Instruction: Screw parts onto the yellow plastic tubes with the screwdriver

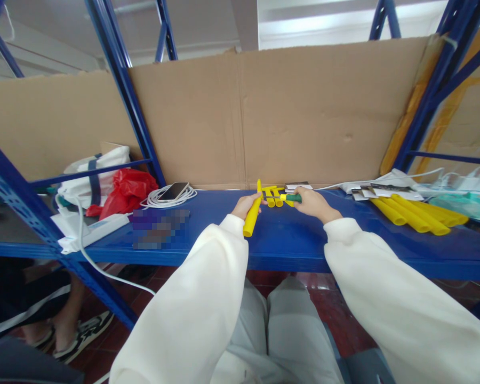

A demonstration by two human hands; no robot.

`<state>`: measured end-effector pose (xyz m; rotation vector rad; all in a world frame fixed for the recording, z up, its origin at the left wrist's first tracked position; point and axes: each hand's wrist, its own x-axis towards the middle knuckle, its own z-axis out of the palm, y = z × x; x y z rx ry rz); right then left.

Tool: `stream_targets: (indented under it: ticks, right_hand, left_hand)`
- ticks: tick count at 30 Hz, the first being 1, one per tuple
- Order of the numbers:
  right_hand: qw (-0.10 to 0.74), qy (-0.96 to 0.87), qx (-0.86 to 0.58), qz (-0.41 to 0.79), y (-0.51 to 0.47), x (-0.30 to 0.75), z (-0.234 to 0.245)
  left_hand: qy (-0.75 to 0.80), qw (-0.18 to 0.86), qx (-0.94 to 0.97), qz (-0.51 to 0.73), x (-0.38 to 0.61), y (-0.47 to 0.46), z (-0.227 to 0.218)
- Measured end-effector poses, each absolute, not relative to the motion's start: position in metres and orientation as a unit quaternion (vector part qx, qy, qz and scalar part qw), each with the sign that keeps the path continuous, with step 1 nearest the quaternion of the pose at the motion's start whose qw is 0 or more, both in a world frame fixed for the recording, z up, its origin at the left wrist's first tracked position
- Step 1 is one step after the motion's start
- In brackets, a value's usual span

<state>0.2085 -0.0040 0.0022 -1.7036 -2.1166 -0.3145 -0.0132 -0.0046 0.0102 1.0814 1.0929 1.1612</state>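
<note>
At head-view centre, the left hand (246, 205) is closed around a tilted yellow tube (252, 217) above the blue shelf (288, 242); at its 3 o'clock the right hand (314, 203) grips a green-handled tool (291, 198); a steady tube probably aids alignment.

On the blue shelf (304, 240) are laid long yellow tubes (416, 216) at the right, short yellow pieces (272, 196) at the back, a coiled white cable (152, 202) and a red bag (128, 193).
</note>
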Motion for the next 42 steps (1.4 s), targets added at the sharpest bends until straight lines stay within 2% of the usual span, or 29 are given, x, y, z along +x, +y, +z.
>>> stream_targets:
  ticks: [12, 42]
  right_hand:
    - [0.165, -0.749, -0.634, -0.098, 0.003, 0.214, -0.004]
    - [0.173, -0.755, -0.627, -0.077, 0.009, 0.217, -0.009]
  left_hand:
    - [0.49, 0.526, 0.508, 0.474, -0.009, -0.005, 0.007]
    - [0.471, 0.527, 0.501, 0.501, -0.01, -0.006, 0.009]
